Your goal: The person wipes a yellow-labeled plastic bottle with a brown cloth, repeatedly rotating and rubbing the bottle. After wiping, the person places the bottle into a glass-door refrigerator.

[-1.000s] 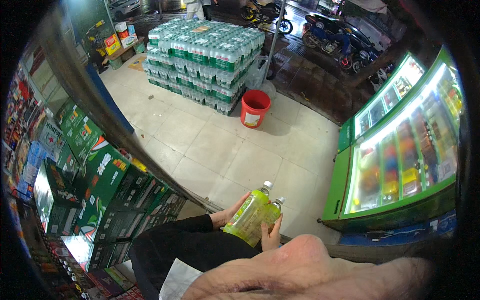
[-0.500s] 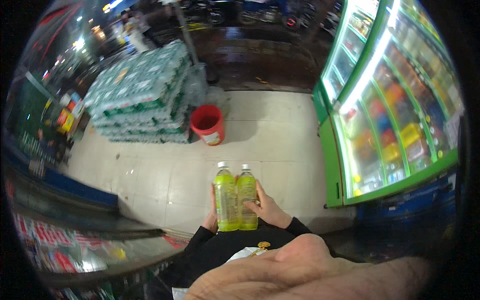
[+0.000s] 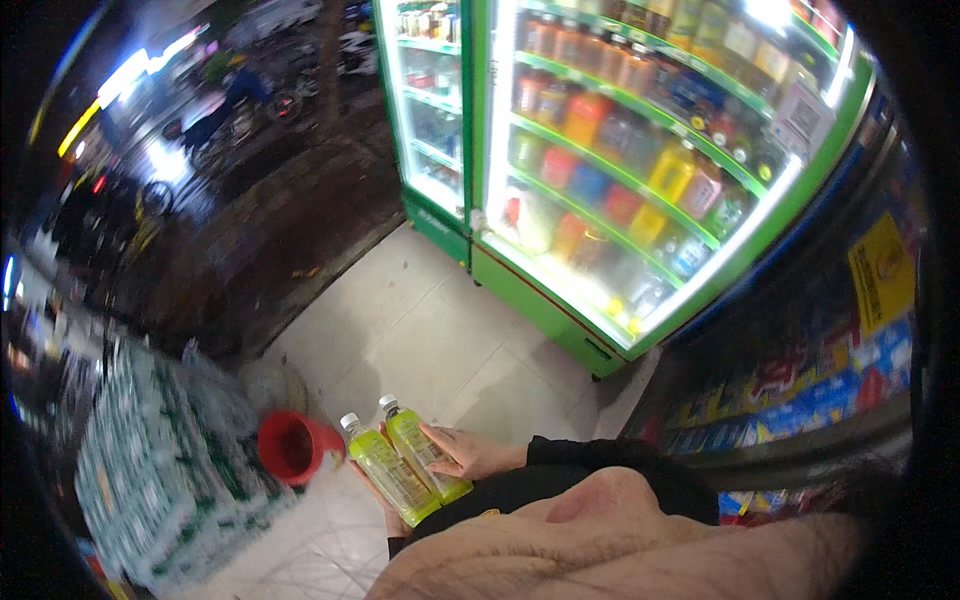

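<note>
Two clear plastic bottles of yellow-green drink with white caps are held side by side close to my body, both leaning up and to the left. My left hand (image 3: 393, 521) grips the left bottle (image 3: 392, 480) along its outer side, most of its fingers hidden behind it. Across the front of the right bottle (image 3: 410, 432) lies the thumb of my right hand (image 3: 474, 453), with the other fingers around its right side. Both caps are on, and the bottles touch or nearly touch along their length.
A lit green-framed drinks fridge (image 3: 545, 310) with full shelves stands ahead to the right. Left of the bottles is a red bucket (image 3: 330, 440), beside stacked shrink-wrapped bottle packs (image 3: 150, 470). Goods in colourful packaging (image 3: 800, 400) line the right side. Beyond the tiled floor (image 3: 400, 330) runs a dark wet street.
My view has swung to the right, so the fridge now sits ahead and the bucket and packs have shifted down and left. Both bottles remain in my hands, now tilted in the picture.
</note>
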{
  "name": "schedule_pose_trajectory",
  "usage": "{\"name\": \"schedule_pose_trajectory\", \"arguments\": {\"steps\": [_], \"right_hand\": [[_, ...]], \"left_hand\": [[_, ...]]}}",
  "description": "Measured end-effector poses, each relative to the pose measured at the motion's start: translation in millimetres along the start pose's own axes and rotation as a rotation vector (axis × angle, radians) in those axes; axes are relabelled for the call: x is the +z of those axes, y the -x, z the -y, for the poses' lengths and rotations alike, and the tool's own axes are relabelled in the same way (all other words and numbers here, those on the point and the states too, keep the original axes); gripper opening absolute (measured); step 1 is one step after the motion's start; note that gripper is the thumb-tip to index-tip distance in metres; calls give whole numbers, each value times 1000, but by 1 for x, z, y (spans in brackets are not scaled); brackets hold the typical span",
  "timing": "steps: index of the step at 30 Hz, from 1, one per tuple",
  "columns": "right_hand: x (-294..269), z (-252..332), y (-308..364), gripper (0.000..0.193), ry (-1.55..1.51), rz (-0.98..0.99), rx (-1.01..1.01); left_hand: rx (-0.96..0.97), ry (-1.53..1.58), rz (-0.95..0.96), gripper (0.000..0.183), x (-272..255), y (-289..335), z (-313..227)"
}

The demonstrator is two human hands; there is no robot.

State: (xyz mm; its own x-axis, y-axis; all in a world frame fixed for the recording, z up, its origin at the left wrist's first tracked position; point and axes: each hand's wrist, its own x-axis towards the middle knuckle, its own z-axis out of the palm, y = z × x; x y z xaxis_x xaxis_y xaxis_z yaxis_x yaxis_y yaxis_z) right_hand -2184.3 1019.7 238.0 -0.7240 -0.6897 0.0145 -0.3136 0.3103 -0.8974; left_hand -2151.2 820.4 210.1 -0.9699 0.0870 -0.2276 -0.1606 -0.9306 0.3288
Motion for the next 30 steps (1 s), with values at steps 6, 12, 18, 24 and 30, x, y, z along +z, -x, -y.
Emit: {"name": "schedule_pose_trajectory", "arguments": {"steps": [6,12,18,24,30], "right_hand": [[-38,7,-78,78,13,-182,58],[-92,-45,-97,48,-98,-347,382],[-211,-87,-81,21,30,-818,613],[-371,-122,-137,30,420,-885,462],[-534,-132,-235,25,931,-840,220]], "left_hand": [[-220,-72,94,83,29,-133,-63],[-401,-96,151,83,56,-237,-69],[-480,-109,170,83,96,-338,-51],[-509,-135,178,83,146,-416,-42],[-674,-94,266,82,159,-507,-24]]}}
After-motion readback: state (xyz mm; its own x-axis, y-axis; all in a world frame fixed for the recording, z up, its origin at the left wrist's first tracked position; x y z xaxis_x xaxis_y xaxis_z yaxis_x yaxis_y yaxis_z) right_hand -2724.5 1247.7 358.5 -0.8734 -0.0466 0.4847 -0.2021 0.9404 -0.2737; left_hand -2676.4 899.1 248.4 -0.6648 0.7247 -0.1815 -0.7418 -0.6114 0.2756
